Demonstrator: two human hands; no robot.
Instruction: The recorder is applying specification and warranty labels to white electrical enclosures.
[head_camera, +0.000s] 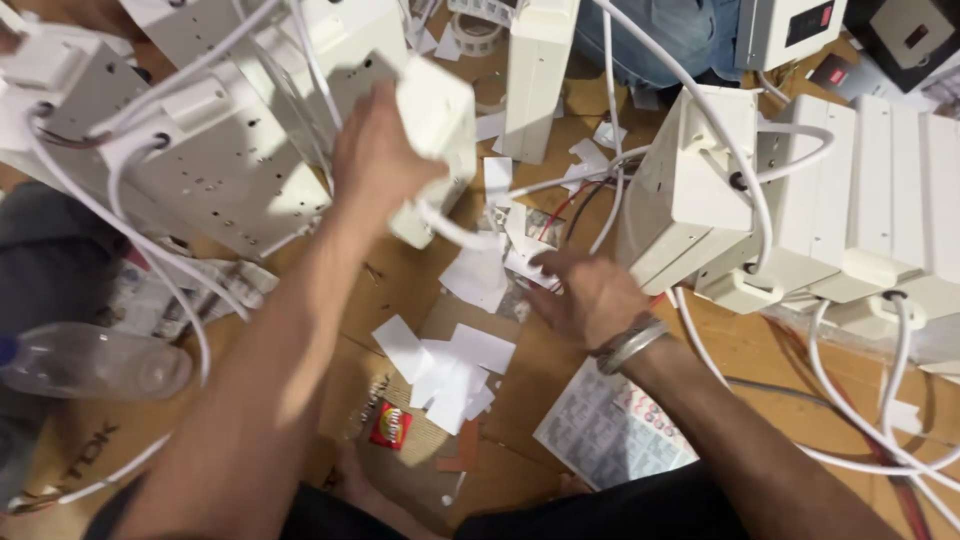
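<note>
My left hand (378, 160) is raised and grips a white plastic extension box (432, 135) with a white cord hanging from its lower end. It holds the box next to a pile of similar white boxes (215, 165) at the upper left. Lower down, my right hand (585, 295), with metal bangles on the wrist, reaches toward white paper scraps (480, 275) on the cardboard floor; its fingers are spread and hold nothing.
A stack of white boxes with cords (800, 200) stands at the right. A sticker sheet (610, 430) lies near my right forearm. A clear plastic bottle (90, 362) lies at left, a small red packet (391, 425) below centre. Another person's jeans (670, 30) show at top.
</note>
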